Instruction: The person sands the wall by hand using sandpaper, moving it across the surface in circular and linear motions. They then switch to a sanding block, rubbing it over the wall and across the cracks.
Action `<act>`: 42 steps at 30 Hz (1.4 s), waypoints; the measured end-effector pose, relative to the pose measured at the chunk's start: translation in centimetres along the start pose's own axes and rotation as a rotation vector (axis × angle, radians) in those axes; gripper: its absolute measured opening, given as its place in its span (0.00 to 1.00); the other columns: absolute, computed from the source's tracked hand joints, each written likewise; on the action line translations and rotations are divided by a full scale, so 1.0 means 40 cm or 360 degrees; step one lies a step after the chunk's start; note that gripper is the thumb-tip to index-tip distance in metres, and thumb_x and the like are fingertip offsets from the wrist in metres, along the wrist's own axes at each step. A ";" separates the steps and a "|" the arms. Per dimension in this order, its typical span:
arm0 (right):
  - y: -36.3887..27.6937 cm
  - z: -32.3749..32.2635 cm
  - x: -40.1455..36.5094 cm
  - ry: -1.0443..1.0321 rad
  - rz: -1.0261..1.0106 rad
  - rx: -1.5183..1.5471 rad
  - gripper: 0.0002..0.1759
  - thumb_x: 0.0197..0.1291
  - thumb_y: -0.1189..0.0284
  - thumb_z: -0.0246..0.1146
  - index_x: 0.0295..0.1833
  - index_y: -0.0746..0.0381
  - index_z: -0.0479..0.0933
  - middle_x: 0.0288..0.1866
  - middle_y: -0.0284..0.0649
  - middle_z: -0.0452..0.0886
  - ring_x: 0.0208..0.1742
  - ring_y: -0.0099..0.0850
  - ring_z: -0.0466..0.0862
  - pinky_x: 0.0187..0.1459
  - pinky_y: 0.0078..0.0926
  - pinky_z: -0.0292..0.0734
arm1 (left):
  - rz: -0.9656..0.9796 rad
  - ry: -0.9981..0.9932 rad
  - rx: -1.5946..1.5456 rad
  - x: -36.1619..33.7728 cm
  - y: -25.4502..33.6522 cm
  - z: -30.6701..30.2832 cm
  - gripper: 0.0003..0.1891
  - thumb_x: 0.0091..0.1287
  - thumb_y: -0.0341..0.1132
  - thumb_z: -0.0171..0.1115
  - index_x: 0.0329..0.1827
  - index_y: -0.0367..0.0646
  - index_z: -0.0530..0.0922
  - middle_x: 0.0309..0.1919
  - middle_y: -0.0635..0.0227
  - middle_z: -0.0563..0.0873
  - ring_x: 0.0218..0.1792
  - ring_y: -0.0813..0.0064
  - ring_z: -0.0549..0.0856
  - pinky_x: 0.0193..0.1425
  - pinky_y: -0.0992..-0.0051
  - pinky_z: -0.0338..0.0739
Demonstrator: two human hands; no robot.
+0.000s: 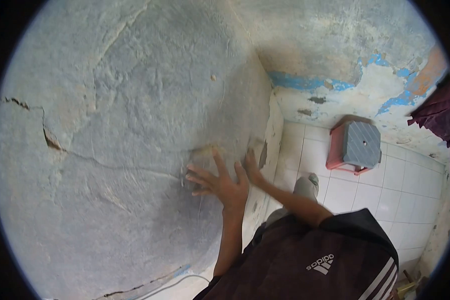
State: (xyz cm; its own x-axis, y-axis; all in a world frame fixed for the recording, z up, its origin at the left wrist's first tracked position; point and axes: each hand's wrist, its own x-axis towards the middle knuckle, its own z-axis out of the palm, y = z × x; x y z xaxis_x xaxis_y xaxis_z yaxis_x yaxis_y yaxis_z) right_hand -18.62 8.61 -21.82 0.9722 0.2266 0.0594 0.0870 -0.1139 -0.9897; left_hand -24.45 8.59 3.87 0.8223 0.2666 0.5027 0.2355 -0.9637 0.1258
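My left hand (226,186) lies against the grey, rough plastered wall (130,110), its fingers spread wide and nothing seen in it. Just right of it, my right hand (253,170) reaches to the wall near its corner edge, with fingers stretched out and slightly blurred. No object shows in this hand either. Its fingertips are close to my left thumb. A long crack (105,165) runs across the plaster towards my left hand.
A red stool (336,145) with a grey top stands on the white tiled floor (342,192). Behind it is a wall with peeling blue paint (310,81). Dark purple cloth (437,112) hangs at the right. A thin cable (172,285) runs along the bottom.
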 end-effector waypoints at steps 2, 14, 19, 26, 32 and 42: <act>0.041 0.083 -0.105 -0.0056 -0.0081 -0.0146 0.34 0.78 0.66 0.39 0.80 0.68 0.37 0.82 0.61 0.36 0.82 0.60 0.39 0.80 0.47 0.39 | -0.0011 0.0047 -0.0014 0.041 0.023 -0.014 0.37 0.67 0.53 0.58 0.79 0.55 0.61 0.76 0.29 0.31 0.71 0.16 0.27 0.51 0.11 0.31; -0.252 -0.306 0.371 0.0038 -0.0185 -0.0407 0.35 0.75 0.68 0.45 0.80 0.68 0.42 0.82 0.62 0.38 0.80 0.66 0.43 0.77 0.51 0.49 | -0.0201 0.0247 0.0052 0.266 0.216 0.010 0.40 0.65 0.52 0.61 0.79 0.48 0.61 0.77 0.29 0.34 0.72 0.18 0.28 0.60 0.16 0.32; -0.137 -0.273 0.307 -0.0100 -0.0736 -0.0521 0.39 0.69 0.65 0.53 0.77 0.73 0.48 0.80 0.67 0.42 0.79 0.65 0.47 0.73 0.62 0.51 | -0.0414 0.0310 -0.0016 0.358 0.308 0.103 0.40 0.64 0.50 0.62 0.79 0.48 0.61 0.78 0.32 0.35 0.73 0.19 0.28 0.63 0.18 0.31; -0.502 -0.531 0.626 0.0192 -0.0868 -0.0714 0.35 0.67 0.64 0.55 0.79 0.58 0.58 0.75 0.67 0.53 0.66 0.63 0.64 0.65 0.55 0.63 | -0.0568 0.0250 0.0035 0.375 0.339 0.186 0.41 0.66 0.49 0.61 0.81 0.52 0.55 0.80 0.39 0.36 0.75 0.23 0.30 0.68 0.23 0.29; -0.409 -0.500 0.518 -0.0198 -0.0863 -0.0546 0.41 0.62 0.61 0.61 0.79 0.54 0.57 0.75 0.64 0.54 0.70 0.60 0.62 0.67 0.56 0.59 | -0.0568 0.0253 0.0016 0.376 0.348 0.235 0.41 0.68 0.50 0.58 0.82 0.49 0.54 0.79 0.38 0.36 0.74 0.22 0.29 0.68 0.24 0.28; -0.728 -0.604 0.707 0.0263 -0.1473 -0.0811 0.28 0.72 0.64 0.51 0.74 0.63 0.66 0.76 0.63 0.58 0.72 0.66 0.59 0.69 0.63 0.53 | -0.0572 0.0156 -0.0182 0.361 0.327 0.222 0.39 0.68 0.49 0.56 0.81 0.46 0.55 0.80 0.43 0.41 0.74 0.19 0.33 0.66 0.21 0.30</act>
State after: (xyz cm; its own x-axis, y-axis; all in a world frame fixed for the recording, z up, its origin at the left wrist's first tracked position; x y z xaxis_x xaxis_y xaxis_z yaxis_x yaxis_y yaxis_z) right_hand 11.57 -5.02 11.84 0.4954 0.3025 0.8143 0.8496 -0.3640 -0.3817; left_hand -4.89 -0.04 5.18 0.6430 0.5903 0.4879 0.4360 -0.8059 0.4004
